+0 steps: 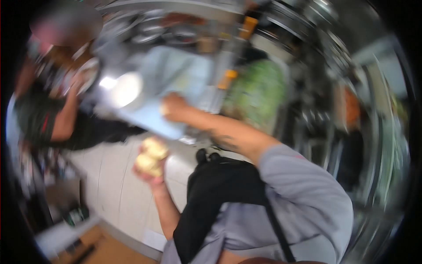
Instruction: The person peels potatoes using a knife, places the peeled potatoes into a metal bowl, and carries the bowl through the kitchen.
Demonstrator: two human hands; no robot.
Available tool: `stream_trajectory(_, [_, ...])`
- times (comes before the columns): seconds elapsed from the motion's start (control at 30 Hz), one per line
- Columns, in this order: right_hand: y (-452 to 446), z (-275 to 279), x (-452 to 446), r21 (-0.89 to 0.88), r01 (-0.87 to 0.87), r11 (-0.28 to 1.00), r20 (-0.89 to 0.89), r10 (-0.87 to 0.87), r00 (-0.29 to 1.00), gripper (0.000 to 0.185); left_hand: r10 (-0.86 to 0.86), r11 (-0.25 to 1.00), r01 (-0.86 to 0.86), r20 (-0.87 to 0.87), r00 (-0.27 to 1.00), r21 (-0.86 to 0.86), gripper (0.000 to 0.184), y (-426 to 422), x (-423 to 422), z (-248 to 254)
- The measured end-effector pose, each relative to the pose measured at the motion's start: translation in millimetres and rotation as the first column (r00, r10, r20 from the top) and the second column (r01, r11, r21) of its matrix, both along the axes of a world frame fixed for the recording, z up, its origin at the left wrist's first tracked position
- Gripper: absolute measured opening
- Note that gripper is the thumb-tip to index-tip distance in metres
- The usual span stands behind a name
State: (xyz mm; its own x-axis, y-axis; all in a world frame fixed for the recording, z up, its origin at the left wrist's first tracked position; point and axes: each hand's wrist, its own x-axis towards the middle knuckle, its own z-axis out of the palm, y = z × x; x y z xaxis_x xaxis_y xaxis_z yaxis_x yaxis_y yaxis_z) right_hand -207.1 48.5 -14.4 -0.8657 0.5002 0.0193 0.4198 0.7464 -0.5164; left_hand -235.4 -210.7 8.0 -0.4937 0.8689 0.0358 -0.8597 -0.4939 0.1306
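Note:
My left hand [154, 179] is held low over the floor, its fingers curled around pale yellow lumps [151, 157]; blur hides what kind they are. Above the light blue cutting board [193, 66], my right hand [176, 107] is closed. A small pale bit shows at its fingers, too smeared to name. To the left of that hand, a white round container [126, 90] stands by the board's edge.
A large tub of chopped greens [257, 90] lies to the right of the board. Metal bowls [182, 34] line the back. At the left, another person [48, 105] holds a round dish [89, 75]. Orange-handled tools [227, 79] lie between board and greens.

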Motion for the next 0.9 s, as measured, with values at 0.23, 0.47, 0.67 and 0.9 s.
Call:
stream_trajectory(0.23, [-10, 20, 36, -0.394, -0.133, 0.910, -0.238, 0.039, 0.970, 0.071, -0.186, 0.973, 0.188, 0.031, 0.982, -0.134, 0.066, -19, 42, -12])
stream_trajectory(0.47, [-64, 90, 149, -0.470, -0.476, 0.743, -0.355, 0.335, 0.873, 0.065, -0.282, 0.752, 0.177, -0.068, 0.957, -0.635, 0.079, 11, 94, -8])
stream_trajectory(0.67, [-64, 101, 199, -0.298, -0.289, 0.910, -0.217, 0.230, 0.949, 0.061, -0.464, 0.677, 0.229, -0.164, 0.871, -0.699, 0.070, 51, 119, -1])
stream_trajectory(0.9, [-74, 122, 232, -0.148, -0.022, 0.989, -0.196, -0.008, 0.981, 0.067, -0.582, 0.772, 0.506, -0.107, 0.806, -0.385, 0.084, 81, 109, -40])
